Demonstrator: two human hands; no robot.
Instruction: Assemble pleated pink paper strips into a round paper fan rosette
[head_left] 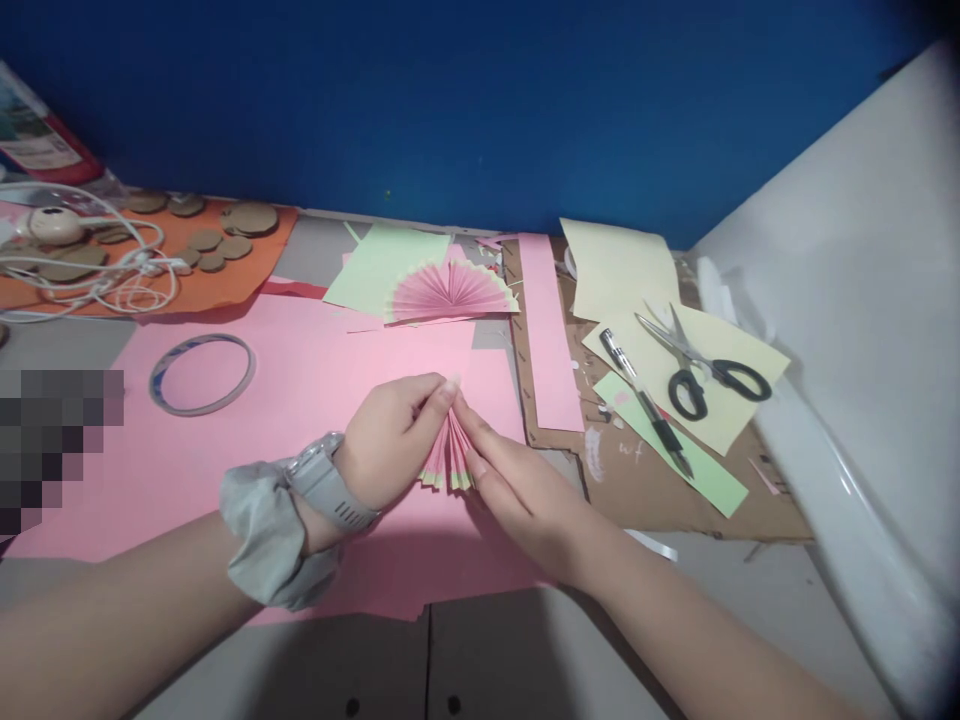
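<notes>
Nearest us, a grey scrunchie (274,540) and a pale watch (330,484) circle our left wrist. Just beyond, our left hand (390,438) has its fingers curled in, thumb and forefinger pinching the top end of a pleated paper (449,455), pink with yellow-green edging, whose folds spread downward toward us. Our right hand (534,497) grasps the same piece along its right side, forefinger reaching up to the pinched end and thumb against the pleats. We hold it over the large pink sheets (315,370), right of a tape ring (157,388) lying on them. To the right, on brown cardboard (626,495), we have a green strip (709,487) with a pen (649,405) across it, black-handled scissors (712,366) with parted blades on cream paper (720,430), and a long pink strip (551,340). Farther off, an opened paper fan (450,290) overlaps a pale green sheet (401,250); at our left, cardboard cutouts (250,218) and a tangled white cable (154,265) lie on orange paper (251,270). A blue panel (480,110) stands behind everything.
</notes>
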